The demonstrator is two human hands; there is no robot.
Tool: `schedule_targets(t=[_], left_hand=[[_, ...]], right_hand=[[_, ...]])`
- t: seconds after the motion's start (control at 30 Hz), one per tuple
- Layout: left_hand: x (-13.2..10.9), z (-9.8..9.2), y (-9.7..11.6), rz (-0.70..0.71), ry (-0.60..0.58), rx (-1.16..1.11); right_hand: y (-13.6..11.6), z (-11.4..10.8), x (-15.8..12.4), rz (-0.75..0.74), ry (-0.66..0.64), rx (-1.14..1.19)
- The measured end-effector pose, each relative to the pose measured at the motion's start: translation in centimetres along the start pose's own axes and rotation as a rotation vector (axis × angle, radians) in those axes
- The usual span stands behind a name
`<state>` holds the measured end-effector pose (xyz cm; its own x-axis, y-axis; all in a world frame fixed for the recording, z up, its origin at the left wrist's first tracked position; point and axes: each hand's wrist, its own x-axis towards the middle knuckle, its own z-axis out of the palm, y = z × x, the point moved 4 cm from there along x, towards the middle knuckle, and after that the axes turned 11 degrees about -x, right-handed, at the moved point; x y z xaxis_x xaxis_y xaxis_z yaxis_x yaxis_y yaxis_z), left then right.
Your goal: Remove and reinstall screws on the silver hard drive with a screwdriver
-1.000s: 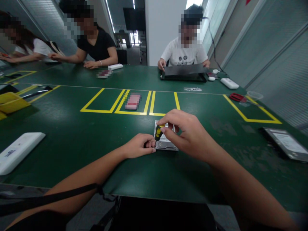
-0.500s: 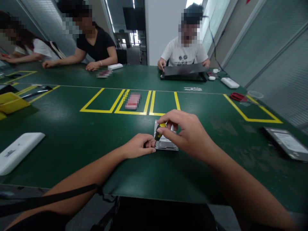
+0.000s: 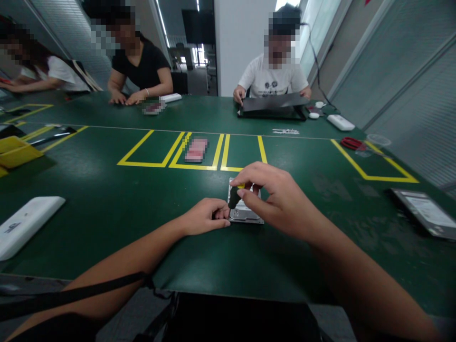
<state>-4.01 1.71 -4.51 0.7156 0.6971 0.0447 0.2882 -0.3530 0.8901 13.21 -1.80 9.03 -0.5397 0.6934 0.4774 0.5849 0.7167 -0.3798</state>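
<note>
A silver hard drive lies flat on the green table, straight ahead of me and partly hidden under my right hand. My right hand pinches a small screwdriver with a black and yellow handle between thumb and fingers. The screwdriver leans slightly, its tip low at the drive's near left corner. My left hand rests on the table with fingers curled against the drive's left edge, close to the screwdriver tip.
A second hard drive lies at the right, a white power bank at the left. Yellow bins stand at far left. Yellow tape marks the table. Red cable lies far right. Three people sit opposite, one holding a dark panel.
The screwdriver handle has turned in my right fingers, showing less yellow; both my hands stay in place. Across the table, the person in black has drawn one hand in toward the other.
</note>
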Motion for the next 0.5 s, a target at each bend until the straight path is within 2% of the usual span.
schedule_targets(t=[0.27, 0.5], left_hand=[[0.02, -0.01, 0.05, 0.017, -0.042, -0.002], [-0.01, 0.02, -0.12, 0.012, -0.034, 0.013]], right_hand=[[0.03, -0.22, -0.04, 0.005, -0.017, -0.003], [-0.16, -0.15, -0.09, 0.041, -0.029, 0.039]])
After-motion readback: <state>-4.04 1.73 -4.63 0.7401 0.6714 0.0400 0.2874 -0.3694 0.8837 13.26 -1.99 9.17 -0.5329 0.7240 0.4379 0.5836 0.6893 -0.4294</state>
